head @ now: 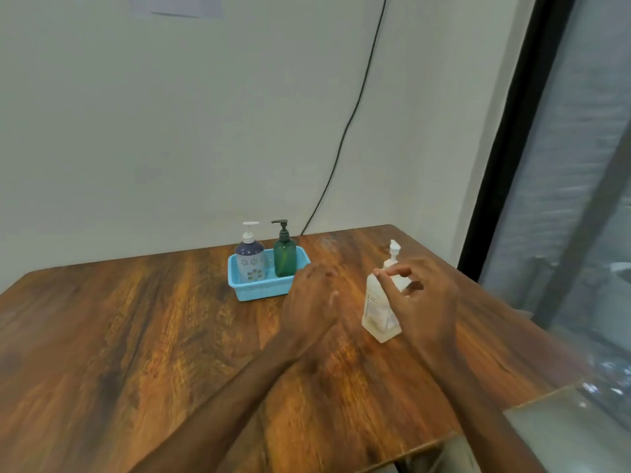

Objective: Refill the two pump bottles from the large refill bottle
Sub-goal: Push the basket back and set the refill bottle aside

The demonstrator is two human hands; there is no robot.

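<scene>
Right hand (423, 302): fingers spread and partly curled at the neck of the large white translucent plastic refill bottle (377, 312), forefinger stretched across its shoulder. No closed grip is seen, and contact cannot be confirmed because the hand is blurred.

Left hand (312, 298): relaxed, back uppermost, holding nothing. It hovers just beside the refill bottle, on the side away from the right hand.

The refill bottle stands upright on the brown wood-grain table (136, 336), directly under the right hand's fingers, with its white pump head rising beyond them.

Step in hand, as judged: taking hold of the refill bottle to open it. To do this well, the left hand should steady the body low down while the right turns the pump collar. The bottle should stay upright so nothing spills when the pump comes out.

Beyond the left hand, near its fingertips, sits a light-blue perforated plastic basket (263, 290). Inside, side by side and both upright with pumps fitted:
- a white and purple flowered pump bottle (250, 259), farther from the hands
- a dark green translucent pump bottle (284, 257), nearer the hands

Neither pump bottle has been opened yet.
</scene>
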